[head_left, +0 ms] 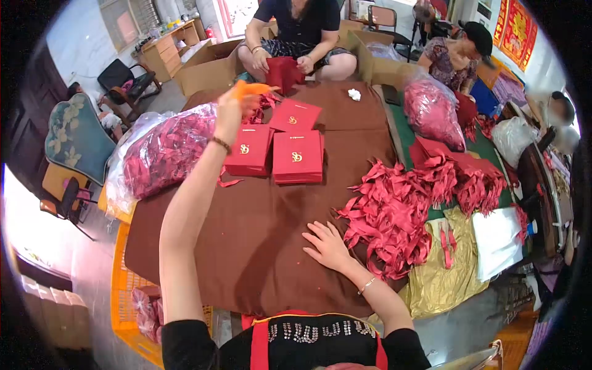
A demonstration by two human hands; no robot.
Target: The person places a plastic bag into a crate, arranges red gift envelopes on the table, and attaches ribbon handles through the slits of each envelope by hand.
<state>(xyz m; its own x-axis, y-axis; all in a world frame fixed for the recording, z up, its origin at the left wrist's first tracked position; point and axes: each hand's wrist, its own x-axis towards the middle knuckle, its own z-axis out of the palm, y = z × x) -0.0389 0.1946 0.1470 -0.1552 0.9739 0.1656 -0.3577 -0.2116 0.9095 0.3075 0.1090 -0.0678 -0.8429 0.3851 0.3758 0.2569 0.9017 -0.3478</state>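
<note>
My left hand is raised over the far left of the brown-covered table. Something bright orange shows at its fingers; blur hides whether it is worn or held. Beneath and beside that hand are two stacks of red flat pieces with gold emblems, a left stack and a right stack. Another red piece lies askew behind them. My right hand rests palm down on the cloth, fingers spread, holding nothing. Close to its right is a loose heap of red ribbons.
A plastic bag of red ribbons sits at the left edge. Across the table, a person holds red fabric; another person sits at right behind a filled bag. Gold sheeting and white plastic lie at right.
</note>
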